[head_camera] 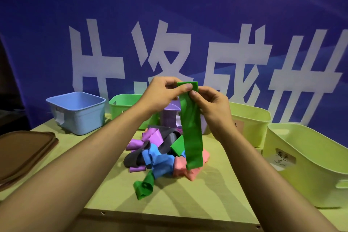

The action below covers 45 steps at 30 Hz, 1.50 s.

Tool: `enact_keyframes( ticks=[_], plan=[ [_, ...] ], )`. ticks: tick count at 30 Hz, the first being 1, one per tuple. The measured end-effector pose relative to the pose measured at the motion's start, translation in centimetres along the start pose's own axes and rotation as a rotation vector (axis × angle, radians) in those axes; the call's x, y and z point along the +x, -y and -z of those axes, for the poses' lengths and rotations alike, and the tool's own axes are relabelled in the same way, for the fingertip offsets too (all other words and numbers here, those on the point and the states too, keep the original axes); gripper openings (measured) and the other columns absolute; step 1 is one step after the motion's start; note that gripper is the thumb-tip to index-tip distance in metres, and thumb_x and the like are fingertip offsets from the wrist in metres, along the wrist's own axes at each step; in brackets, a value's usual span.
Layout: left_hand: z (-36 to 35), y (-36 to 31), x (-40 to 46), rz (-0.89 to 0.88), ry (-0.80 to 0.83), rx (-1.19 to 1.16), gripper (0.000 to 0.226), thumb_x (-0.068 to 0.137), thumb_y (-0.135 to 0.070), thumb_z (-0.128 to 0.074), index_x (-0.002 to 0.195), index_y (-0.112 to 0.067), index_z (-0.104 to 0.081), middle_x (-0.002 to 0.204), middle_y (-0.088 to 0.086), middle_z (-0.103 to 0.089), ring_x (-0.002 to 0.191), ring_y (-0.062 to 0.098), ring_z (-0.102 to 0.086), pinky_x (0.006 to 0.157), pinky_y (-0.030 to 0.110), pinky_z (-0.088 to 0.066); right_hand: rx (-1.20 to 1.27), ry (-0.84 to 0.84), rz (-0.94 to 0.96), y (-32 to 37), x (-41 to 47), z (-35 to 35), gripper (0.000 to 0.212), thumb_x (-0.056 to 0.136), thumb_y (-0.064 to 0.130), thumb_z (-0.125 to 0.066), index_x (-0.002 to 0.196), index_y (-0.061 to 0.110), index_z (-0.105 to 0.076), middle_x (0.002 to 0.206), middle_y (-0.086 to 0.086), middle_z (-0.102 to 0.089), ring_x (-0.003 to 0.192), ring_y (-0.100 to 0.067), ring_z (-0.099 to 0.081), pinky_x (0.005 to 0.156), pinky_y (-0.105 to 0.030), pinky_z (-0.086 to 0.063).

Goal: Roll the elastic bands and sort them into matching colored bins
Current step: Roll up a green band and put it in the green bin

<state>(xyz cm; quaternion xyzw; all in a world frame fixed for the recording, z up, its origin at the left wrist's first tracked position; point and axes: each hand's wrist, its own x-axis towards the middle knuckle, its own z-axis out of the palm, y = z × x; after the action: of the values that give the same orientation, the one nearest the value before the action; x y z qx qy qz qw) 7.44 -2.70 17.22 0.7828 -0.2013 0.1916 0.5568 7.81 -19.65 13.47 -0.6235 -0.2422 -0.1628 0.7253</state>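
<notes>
Matt, smooth rubbery green band (191, 128); smooth plastic blue bin (79, 117); matt wooden table (207, 199).

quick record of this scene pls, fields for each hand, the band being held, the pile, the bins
left hand: left hand pinches the top of the green band
right hand: right hand pinches the same top edge
held band: green band, top end folded over, the rest hangs down above the pile
pile: pile of loose bands on the table, in purple, grey, blue, pink and green
bins: blue bin, green bin, purple bin partly hidden, two pale yellow-green bins
other: brown lid at left
</notes>
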Motion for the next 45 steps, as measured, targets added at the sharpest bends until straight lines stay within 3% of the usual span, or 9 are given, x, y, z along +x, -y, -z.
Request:
enact_keyframes(
  ticks=[4, 6, 18, 23, 32, 37, 39, 42, 45],
  plan=[
    [-0.2, -0.5, 0.1, 0.001, 0.017, -0.048, 0.015, 0.092, -0.03, -0.075, 0.099, -0.017, -0.079, 0.093, 0.002, -0.079, 0.095, 0.018, -0.075, 0.084, 0.029, -0.061, 0.0, -0.017, 0.004, 0.0, 0.0, 0.3, 0.015, 0.095, 0.005, -0.068, 0.1, 0.018, -0.075, 0.091, 0.004, -0.08, 0.091, -0.011, -0.075, 0.084, -0.027, -0.06],
    [-0.2, -0.7, 0.2, 0.015, 0.023, -0.057, 0.018, 0.094, -0.035, -0.071, 0.096, -0.018, -0.079, 0.092, 0.002, -0.079, 0.094, 0.017, -0.076, 0.085, 0.031, -0.061, -0.002, -0.018, 0.001, 0.1, 0.0, 0.4, 0.016, 0.095, 0.004, -0.068, 0.099, 0.018, -0.075, 0.09, 0.005, -0.08, 0.089, -0.01, -0.075, 0.083, -0.026, -0.06],
    [-0.4, -1.1, 0.1, 0.044, 0.038, -0.096, 0.015, 0.091, -0.023, -0.075, 0.102, -0.013, -0.08, 0.095, 0.001, -0.079, 0.093, 0.015, -0.076, 0.078, 0.026, -0.061, 0.003, -0.023, -0.03, -0.5, -0.3, 0.7, 0.014, 0.096, 0.007, -0.068, 0.108, 0.01, -0.075, 0.102, -0.009, -0.079, 0.1, -0.023, -0.075, 0.09, -0.035, -0.061],
    [-0.4, -1.2, 0.3, 0.034, 0.027, -0.098, 0.014, 0.09, -0.022, -0.077, 0.101, -0.013, -0.08, 0.094, -0.001, -0.079, 0.093, 0.013, -0.076, 0.075, 0.022, -0.059, 0.03, -0.001, -0.058, -0.4, -0.7, 0.7, 0.015, 0.097, 0.01, -0.067, 0.11, 0.009, -0.074, 0.099, -0.005, -0.08, 0.093, -0.016, -0.076, 0.076, -0.026, -0.061],
    [-0.1, -1.3, 0.3, 0.018, -0.018, -0.125, 0.014, 0.09, -0.017, -0.078, 0.103, -0.013, -0.078, 0.093, -0.002, -0.08, 0.091, 0.012, -0.076, 0.073, 0.021, -0.058, -0.033, 0.09, -0.129, -1.3, -0.7, 0.6, 0.01, 0.097, 0.017, -0.069, 0.103, 0.011, -0.075, 0.093, -0.005, -0.079, 0.087, -0.016, -0.075, 0.079, -0.033, -0.062],
    [0.1, -1.4, 0.7, 0.016, -0.109, -0.17, 0.012, 0.091, -0.021, -0.076, 0.099, -0.013, -0.078, 0.091, 0.002, -0.08, 0.088, 0.014, -0.076, 0.076, 0.026, -0.061, -0.132, 0.197, -0.224, -3.4, -1.8, 1.0, 0.016, 0.095, 0.023, -0.072, 0.106, 0.013, -0.077, 0.102, -0.01, -0.079, 0.093, -0.023, -0.074, 0.09, -0.055, -0.057],
    [0.1, -1.3, 0.8, 0.019, -0.12, -0.159, 0.016, 0.091, -0.024, -0.076, 0.101, -0.012, -0.078, 0.091, 0.001, -0.08, 0.088, 0.014, -0.076, 0.075, 0.025, -0.061, -0.14, 0.208, -0.247, -4.0, -2.4, 1.1, 0.012, 0.094, 0.021, -0.072, 0.105, 0.017, -0.077, 0.1, -0.006, -0.08, 0.09, -0.019, -0.075, 0.082, -0.048, -0.059],
    [0.1, -1.2, 0.8, 0.028, -0.134, -0.149, 0.02, 0.091, -0.028, -0.076, 0.101, -0.011, -0.078, 0.092, 0.001, -0.079, 0.088, 0.013, -0.076, 0.074, 0.024, -0.06, -0.145, 0.192, -0.263, -4.8, -3.1, 1.1, 0.01, 0.095, 0.016, -0.072, 0.102, 0.012, -0.077, 0.095, -0.005, -0.08, 0.081, -0.012, -0.073, 0.068, -0.026, -0.056],
    [0.1, -1.0, 1.0, 0.035, -0.147, -0.123, 0.018, 0.091, -0.03, -0.076, 0.098, -0.013, -0.079, 0.091, 0.0, -0.079, 0.086, 0.011, -0.076, 0.07, 0.021, -0.059, -0.125, 0.192, -0.289, -5.6, -3.8, 1.2, 0.011, 0.094, 0.014, -0.072, 0.103, 0.009, -0.077, 0.093, -0.004, -0.08, 0.081, -0.011, -0.074, 0.067, -0.023, -0.056]
  ],
)
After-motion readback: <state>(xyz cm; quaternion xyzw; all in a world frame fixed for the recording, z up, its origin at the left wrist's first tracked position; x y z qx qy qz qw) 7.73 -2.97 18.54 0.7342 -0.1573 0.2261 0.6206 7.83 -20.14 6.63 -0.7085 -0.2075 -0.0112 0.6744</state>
